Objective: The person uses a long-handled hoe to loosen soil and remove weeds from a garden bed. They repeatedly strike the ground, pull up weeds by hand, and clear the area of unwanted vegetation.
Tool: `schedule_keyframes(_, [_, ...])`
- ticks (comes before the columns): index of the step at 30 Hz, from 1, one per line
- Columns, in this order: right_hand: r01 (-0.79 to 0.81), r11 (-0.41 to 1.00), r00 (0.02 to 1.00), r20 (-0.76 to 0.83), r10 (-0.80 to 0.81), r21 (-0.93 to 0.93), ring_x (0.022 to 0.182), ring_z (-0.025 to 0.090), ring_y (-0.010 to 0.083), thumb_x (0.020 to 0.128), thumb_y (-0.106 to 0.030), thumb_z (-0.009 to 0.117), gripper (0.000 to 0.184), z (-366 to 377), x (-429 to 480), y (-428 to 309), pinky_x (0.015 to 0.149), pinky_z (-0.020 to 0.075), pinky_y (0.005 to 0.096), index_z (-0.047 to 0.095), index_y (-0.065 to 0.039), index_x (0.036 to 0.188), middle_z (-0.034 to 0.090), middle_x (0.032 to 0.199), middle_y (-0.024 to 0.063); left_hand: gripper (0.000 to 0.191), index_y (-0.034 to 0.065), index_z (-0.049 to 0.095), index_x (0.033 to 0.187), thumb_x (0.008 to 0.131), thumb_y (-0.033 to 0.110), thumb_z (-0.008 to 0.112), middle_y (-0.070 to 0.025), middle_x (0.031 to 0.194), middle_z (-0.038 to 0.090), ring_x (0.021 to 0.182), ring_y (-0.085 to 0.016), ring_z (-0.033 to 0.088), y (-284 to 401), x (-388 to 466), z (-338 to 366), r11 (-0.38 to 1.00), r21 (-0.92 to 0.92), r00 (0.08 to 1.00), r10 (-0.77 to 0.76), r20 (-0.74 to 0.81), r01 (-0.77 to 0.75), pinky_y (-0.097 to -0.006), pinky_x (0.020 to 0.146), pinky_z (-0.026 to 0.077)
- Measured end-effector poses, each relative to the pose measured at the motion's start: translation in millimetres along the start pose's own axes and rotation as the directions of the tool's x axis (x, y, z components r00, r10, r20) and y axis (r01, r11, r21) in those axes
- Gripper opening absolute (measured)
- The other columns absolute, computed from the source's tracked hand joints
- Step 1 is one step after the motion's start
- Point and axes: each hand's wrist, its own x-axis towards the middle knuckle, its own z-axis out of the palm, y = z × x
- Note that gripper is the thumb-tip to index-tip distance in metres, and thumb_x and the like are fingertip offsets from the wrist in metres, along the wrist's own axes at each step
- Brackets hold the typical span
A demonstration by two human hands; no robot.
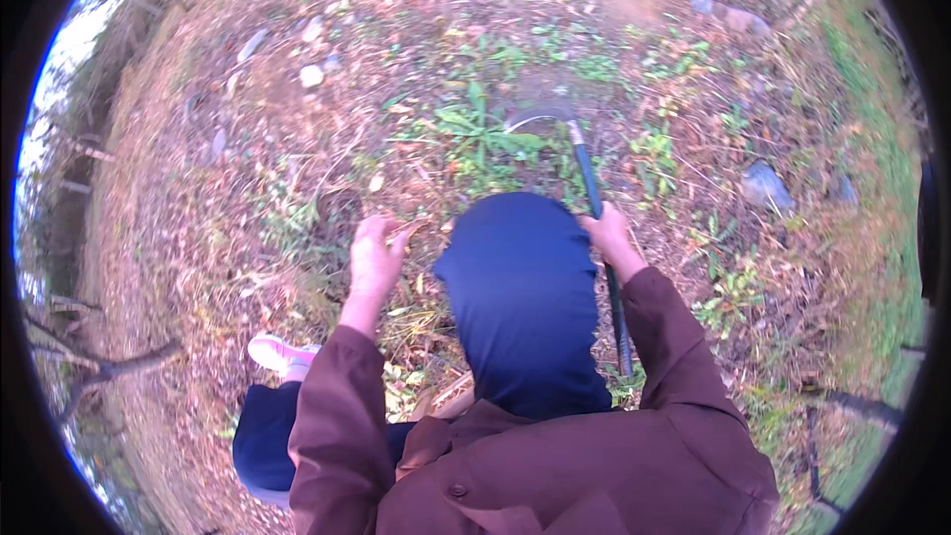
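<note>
My right hand (611, 234) is closed around the dark handle of a sickle (587, 171). The sickle's curved metal blade points left, its tip against a leafy green weed (479, 130) on the ground ahead of my knee. To the left of the knee, my left hand (379, 249) is raised over dry grass, thumb and fingers bent towards each other. A thin brownish stalk or leaf (409, 227) shows at its fingertips; whether it is pinched there or lies behind cannot be told. The knee, in dark blue trousers (524, 275), is between my hands.
Dry grass and low weeds cover the ground. Stones lie at the right (767, 186) and upper left (311, 75). Bare branches reach in at the lower left (126, 366) and right (865, 409). My light shoe (278, 353) rests at the left.
</note>
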Motion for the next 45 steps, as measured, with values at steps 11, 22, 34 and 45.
schedule_keyframes(11, [-0.24,0.894,0.964,0.204,0.172,0.379,0.08,0.065,0.0369,0.079,-0.023,0.064,0.033,14.4,-17.4,-8.1,0.073,0.0512,0.0441,0.054,-0.002,0.101,0.064,0.079,0.0226,0.014,0.0,0.061,0.084,0.073,0.002,0.067,-0.015,0.094,0.06,0.084,-0.03,0.06,-4.0,22.2,42.8,0.988,-0.151,0.998,0.049,0.034,-0.043,-0.0375,0.079,0.049])
schedule_keyframes(22, [-0.163,0.986,0.986,-0.052,0.161,-0.041,0.084,0.064,0.0371,0.079,-0.018,0.065,0.034,22.0,-6.6,-6.2,0.073,0.0499,0.0433,0.053,-0.001,0.105,0.064,0.087,0.0223,0.015,0.0024,0.065,0.087,0.077,0.014,0.066,-0.0145,0.09,0.061,0.079,-0.027,0.063,3.8,65.5,163.1,0.962,-0.272,0.972,0.033,0.233,0.033,-0.0363,0.074,0.051])
schedule_keyframes(34, [-0.186,0.978,0.981,-0.068,0.18,-0.092,0.08,0.062,0.0402,0.079,-0.022,0.064,0.032,84.5,61.6,-7.4,0.073,0.0482,0.0453,0.051,0.0,0.098,0.063,0.083,0.0234,0.015,0.0003,0.063,0.091,0.079,0.01,0.064,-0.014,0.095,0.061,0.084,-0.027,0.064,-5.5,71.2,213.9,0.877,-0.322,0.869,-0.184,0.459,0.356,-0.0358,0.076,0.051])
schedule_keyframes(45, [-0.207,0.975,0.978,0.002,0.208,-0.084,0.086,0.062,0.0427,0.079,-0.018,0.062,0.033,114.9,55.9,-7.0,0.076,0.0493,0.0461,0.051,0.003,0.102,0.063,0.086,0.0275,0.015,0.002,0.062,0.089,0.076,0.009,0.065,-0.0152,0.094,0.059,0.09,-0.033,0.059,-4.5,78.9,214.7,0.887,-0.314,0.876,-0.176,0.449,0.34,-0.0399,0.081,0.048])
